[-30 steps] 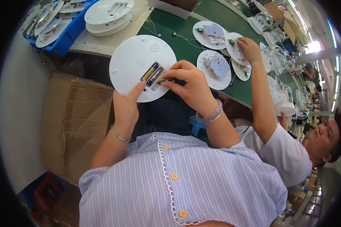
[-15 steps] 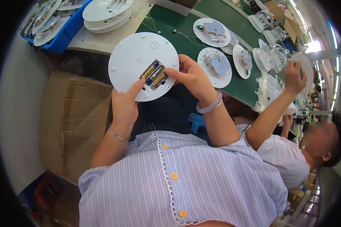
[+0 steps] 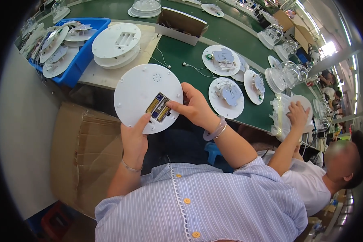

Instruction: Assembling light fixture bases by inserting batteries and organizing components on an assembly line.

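A white round disc is held up between my two hands, its face with small holes and pegs toward me. Several batteries lie side by side in a rectangular compartment low on that face. My left hand grips the lower edge, its thumb at the compartment's near-left corner. My right hand holds the right edge, with its thumb resting by the compartment's right side. The fingers behind the disc are partly hidden.
At upper left, a stack of white discs stands beside a blue bin of similar parts. Discs with grey boards lie on the green table. A cardboard box stands at left. A co-worker sits at right, holding another disc.
My view has shifted, so the table and bin sit lower in the picture. Both hands still hold the disc, thumbs at the batteries. The co-worker's hand and disc have come down toward the table.
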`<action>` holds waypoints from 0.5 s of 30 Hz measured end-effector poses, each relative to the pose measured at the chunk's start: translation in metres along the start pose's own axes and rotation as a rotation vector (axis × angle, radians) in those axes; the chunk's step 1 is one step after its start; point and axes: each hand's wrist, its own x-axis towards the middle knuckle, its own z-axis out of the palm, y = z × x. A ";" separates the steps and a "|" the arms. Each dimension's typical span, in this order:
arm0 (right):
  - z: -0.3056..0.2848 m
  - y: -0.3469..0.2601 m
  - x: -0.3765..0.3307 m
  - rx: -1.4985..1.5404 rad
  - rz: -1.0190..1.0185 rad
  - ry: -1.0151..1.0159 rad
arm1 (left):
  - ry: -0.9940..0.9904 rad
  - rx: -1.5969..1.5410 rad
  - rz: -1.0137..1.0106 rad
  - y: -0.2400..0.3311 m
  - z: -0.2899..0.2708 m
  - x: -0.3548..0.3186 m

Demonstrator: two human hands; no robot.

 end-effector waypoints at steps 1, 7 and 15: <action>0.002 0.000 0.001 0.230 -0.045 -0.018 | -0.018 -0.059 -0.035 0.005 0.001 0.001; 0.007 -0.002 -0.008 0.514 -0.076 -0.338 | -0.273 -0.184 -0.268 0.031 -0.001 -0.011; 0.021 -0.010 -0.053 0.915 0.130 -0.821 | -0.450 -0.256 -0.049 0.062 -0.009 -0.032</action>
